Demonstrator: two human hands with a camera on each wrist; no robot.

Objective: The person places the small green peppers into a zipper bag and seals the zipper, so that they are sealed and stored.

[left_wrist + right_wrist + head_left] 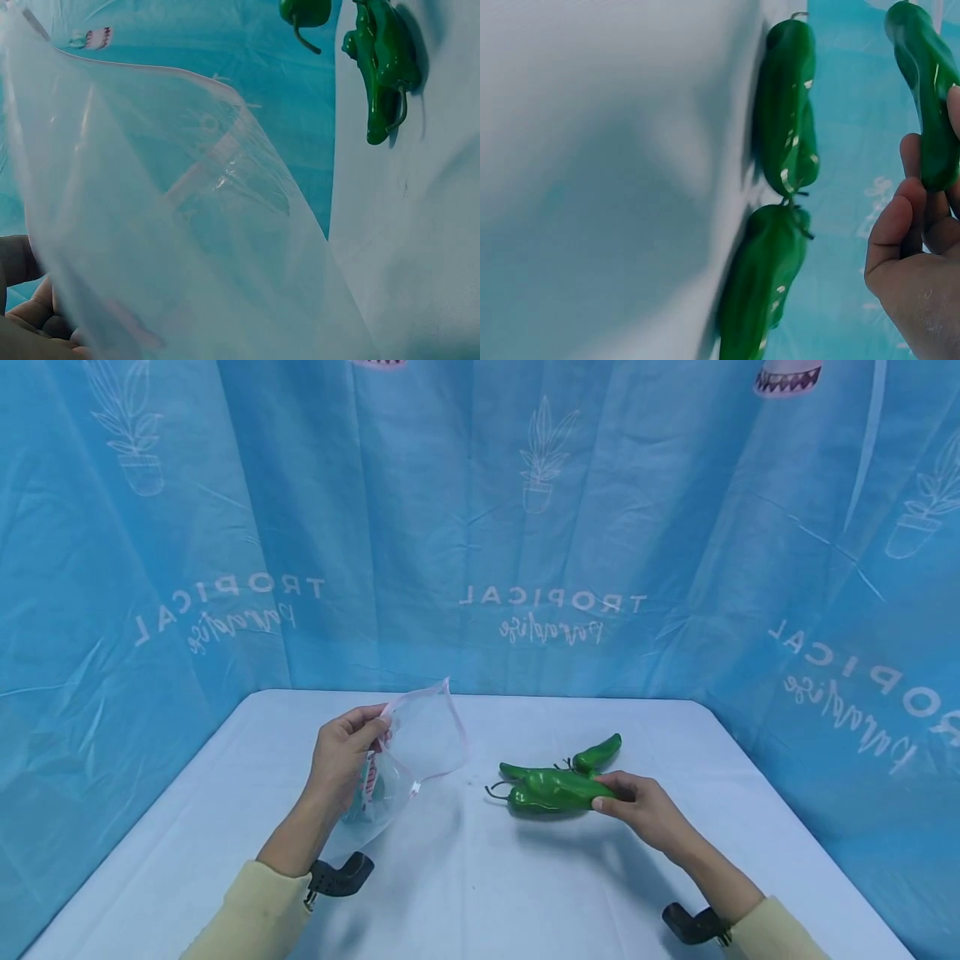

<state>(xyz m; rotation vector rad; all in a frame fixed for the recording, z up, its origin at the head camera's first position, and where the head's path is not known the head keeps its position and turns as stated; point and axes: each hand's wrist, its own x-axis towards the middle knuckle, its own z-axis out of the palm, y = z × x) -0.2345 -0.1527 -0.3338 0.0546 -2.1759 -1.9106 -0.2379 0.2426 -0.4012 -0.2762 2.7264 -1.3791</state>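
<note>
While the left hand (339, 762) pinches a clear bag (429, 737) left of centre, the right hand (651, 817), lower right, holds a green pepper (557, 791) between thumb and fingers.

"What can be read?"
"'TROPICAL Paradise' (553, 599), mirrored, three times on the blue curtain (420, 510): left of the left hand's (341, 756) grip, beyond and between both grips, right of the right hand's (645, 806)."
"And on the clear bag (423, 735)?"
"Red print (370, 775) below the left grip, illegible."
</note>
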